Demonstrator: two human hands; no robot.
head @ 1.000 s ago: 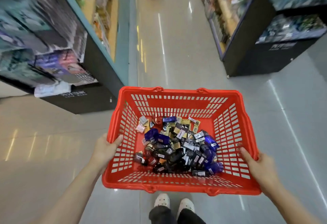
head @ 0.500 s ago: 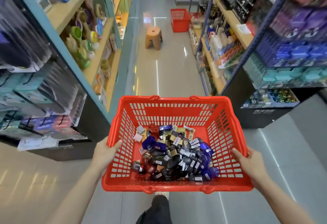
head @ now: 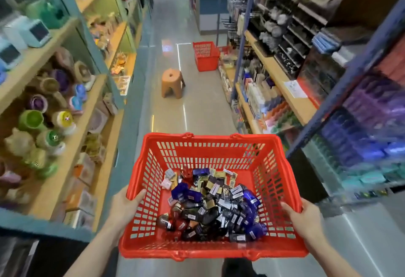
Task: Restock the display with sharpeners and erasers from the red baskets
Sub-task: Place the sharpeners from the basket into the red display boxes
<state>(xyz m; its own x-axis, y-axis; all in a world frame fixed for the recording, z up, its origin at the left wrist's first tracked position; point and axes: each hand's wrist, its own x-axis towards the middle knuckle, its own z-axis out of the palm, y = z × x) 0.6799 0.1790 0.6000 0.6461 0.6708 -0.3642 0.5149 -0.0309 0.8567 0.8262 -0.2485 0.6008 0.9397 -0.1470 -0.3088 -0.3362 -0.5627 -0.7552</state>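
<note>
left hand [head: 123,205] and right hand [head: 305,215] each grip a side rim of the red basket [head: 274,173], held above the aisle floor [head: 197,110]; small packaged items [head: 210,206] heap inside; second red basket [head: 206,56] stands beyond a stool [head: 172,83].

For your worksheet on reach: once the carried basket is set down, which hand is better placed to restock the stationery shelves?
Probably the right hand: the stationery shelves run along its side. Both it and the left hand now grip the red basket.
</note>
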